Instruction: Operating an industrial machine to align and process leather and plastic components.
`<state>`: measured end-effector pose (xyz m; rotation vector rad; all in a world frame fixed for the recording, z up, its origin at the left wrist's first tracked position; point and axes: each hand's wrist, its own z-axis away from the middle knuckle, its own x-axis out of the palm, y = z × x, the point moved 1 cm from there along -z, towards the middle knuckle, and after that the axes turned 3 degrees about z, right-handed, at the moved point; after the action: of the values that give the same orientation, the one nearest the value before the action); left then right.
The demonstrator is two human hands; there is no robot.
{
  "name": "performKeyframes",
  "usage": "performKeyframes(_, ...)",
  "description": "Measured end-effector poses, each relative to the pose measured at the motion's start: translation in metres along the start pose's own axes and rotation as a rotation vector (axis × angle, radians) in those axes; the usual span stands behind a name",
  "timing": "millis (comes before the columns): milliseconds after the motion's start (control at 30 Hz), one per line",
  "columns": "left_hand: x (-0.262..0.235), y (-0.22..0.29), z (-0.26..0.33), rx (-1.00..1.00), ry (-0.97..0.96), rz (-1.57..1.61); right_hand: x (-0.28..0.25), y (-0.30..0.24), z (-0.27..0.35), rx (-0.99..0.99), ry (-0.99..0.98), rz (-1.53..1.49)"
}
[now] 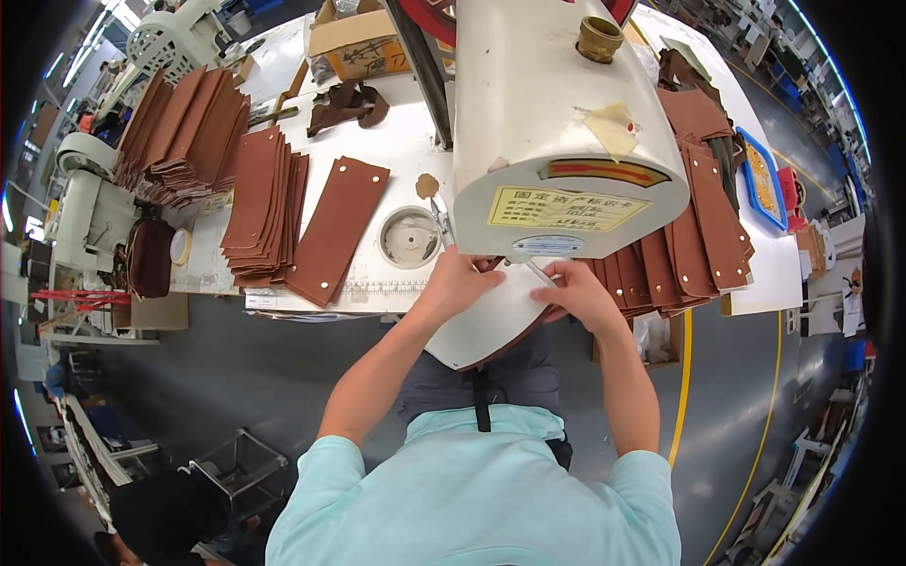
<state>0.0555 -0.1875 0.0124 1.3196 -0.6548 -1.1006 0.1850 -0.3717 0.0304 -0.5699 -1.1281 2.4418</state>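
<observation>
Both of my hands are under the front of a cream-white machine head (566, 113). My left hand (458, 286) is closed at the left of a white panel (486, 321), its thumb over the top; dark brown shows by its fingertips, but its grip is partly hidden. On the panel's right side, my right hand (578, 294) pinches the edge, where a brown leather piece (505, 351) shows as a thin strip along the rim. A slim metal bar (539, 274) ends by the right fingers. Just beyond the left hand stands a metal lever (444, 226).
Brown leather panels with snaps lie left in a fanned stack (260, 208), with taller piles (184, 127) behind. More panels (703, 217) are fanned right, near a blue tray (761, 179). A round dish (411, 237) is set in the table. A cardboard box (359, 44) stands behind.
</observation>
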Motion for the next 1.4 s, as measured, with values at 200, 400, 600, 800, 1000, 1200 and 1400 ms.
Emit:
performKeyframes(200, -0.005, 0.001, 0.013, -0.290, -0.053, 0.036, 0.004, 0.021, 0.002, -0.151, 0.035, -0.458)
performKeyframes(400, -0.023, -0.004, 0.015, 0.004, -0.022, 0.024, 0.025, -0.015, -0.015, -0.298, 0.095, -0.200)
performKeyframes(600, -0.013, -0.006, -0.004, 0.089, -0.072, 0.037, 0.032, -0.003, -0.045, -0.512, 0.207, 0.035)
performKeyframes(800, -0.008, -0.001, -0.009, 0.069, -0.036, -0.028, 0.024, -0.013, -0.035, -0.555, 0.253, 0.145)
performKeyframes(1000, -0.008, -0.002, -0.010, 0.089, -0.028, -0.016, 0.021, -0.017, -0.016, -0.241, 0.186, -0.059)
performKeyframes(1200, -0.012, -0.009, -0.008, 0.133, -0.022, -0.035, 0.017, 0.043, 0.007, -0.264, -0.145, 0.129)
performKeyframes(1400, -0.108, -0.017, 0.017, 0.357, 0.512, -0.957, -0.042, 0.063, 0.100, -0.160, -0.051, -0.219)
